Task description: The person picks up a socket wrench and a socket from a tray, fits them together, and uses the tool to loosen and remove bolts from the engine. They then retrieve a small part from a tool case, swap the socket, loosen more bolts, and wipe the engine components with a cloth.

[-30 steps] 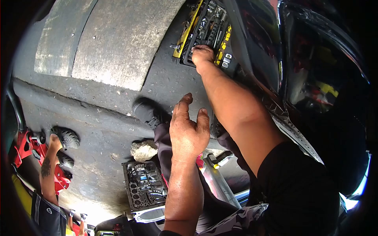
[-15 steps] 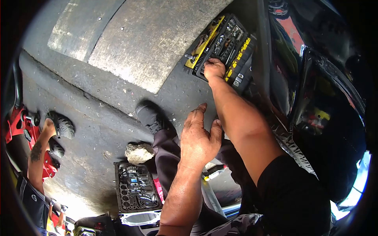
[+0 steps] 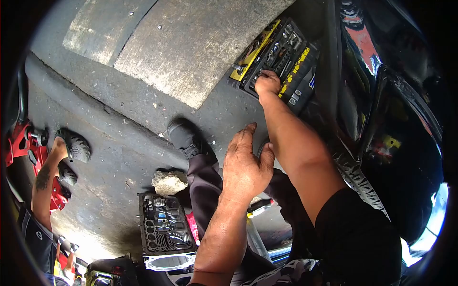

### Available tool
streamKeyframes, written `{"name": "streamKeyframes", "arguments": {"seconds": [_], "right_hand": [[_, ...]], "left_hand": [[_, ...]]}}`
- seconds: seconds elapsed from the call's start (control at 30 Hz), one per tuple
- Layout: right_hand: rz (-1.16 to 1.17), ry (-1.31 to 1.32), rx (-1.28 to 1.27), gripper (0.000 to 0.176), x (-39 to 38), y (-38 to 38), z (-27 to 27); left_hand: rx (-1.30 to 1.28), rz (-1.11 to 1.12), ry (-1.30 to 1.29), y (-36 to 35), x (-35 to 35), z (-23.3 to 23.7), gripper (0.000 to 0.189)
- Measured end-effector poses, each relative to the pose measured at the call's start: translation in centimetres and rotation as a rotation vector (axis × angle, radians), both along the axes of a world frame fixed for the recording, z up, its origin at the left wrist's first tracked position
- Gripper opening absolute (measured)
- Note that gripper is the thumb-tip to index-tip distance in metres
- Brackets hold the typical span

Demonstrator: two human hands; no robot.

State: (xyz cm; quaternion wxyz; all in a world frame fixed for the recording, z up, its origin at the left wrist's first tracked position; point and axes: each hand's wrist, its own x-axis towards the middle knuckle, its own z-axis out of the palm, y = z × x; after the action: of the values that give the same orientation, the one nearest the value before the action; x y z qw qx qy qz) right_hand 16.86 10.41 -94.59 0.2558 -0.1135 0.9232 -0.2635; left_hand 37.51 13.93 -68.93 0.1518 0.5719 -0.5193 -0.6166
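- Right of top centre: toolbox point(image 3: 299, 66), right hand point(image 3: 268, 85) over its lower end.
- Centre: left hand point(image 3: 245, 167).
- Lower left of centre: casting point(image 3: 164, 226), stone point(image 3: 169, 183) just above.
- Upper left: boards point(image 3: 191, 43) on floor point(image 3: 109, 152).

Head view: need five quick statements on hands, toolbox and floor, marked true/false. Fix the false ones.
1. The right hand reaches into the toolbox. True.
2. The left hand is clenched around a wrench. False: its fingers are extended, thumb apart, and no tool shows in it.
3. The toolbox is closed. False: it is open, with tools showing inside.
4. A pale rock lies on the floor near the engine part. True.
5. Another person's shoe is right beside the toolbox. False: it is at the left of the view, well away from the toolbox.
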Motion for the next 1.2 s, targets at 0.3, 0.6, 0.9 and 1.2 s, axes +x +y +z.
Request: {"name": "streamKeyframes", "arguments": {"seconds": [0.3,0.6,0.9,1.2], "right_hand": [[-0.239,-0.262,-0.133,0.011,-0.4,0.1,-0.7],[-0.715,-0.959,-0.483,0.017,0.4,-0.9,4.9],[-0.696,-1.016,-0.532,0.019,1.0,-0.9,6.0],[-0.711,-1.014,-0.572,0.018,1.0,-0.8,6.1]], "left_hand": [[-0.006,0.0,0.009,0.2,0.1,-0.2,0.05],[0.021,0.01,-0.002,0.1,0.2,0.1,0.049],[0.001,0.0,0.019,0.6,-0.3,0.1,0.05],[-0.02,-0.015,0.03,1.0,-0.5,-0.1,0.052]]}}
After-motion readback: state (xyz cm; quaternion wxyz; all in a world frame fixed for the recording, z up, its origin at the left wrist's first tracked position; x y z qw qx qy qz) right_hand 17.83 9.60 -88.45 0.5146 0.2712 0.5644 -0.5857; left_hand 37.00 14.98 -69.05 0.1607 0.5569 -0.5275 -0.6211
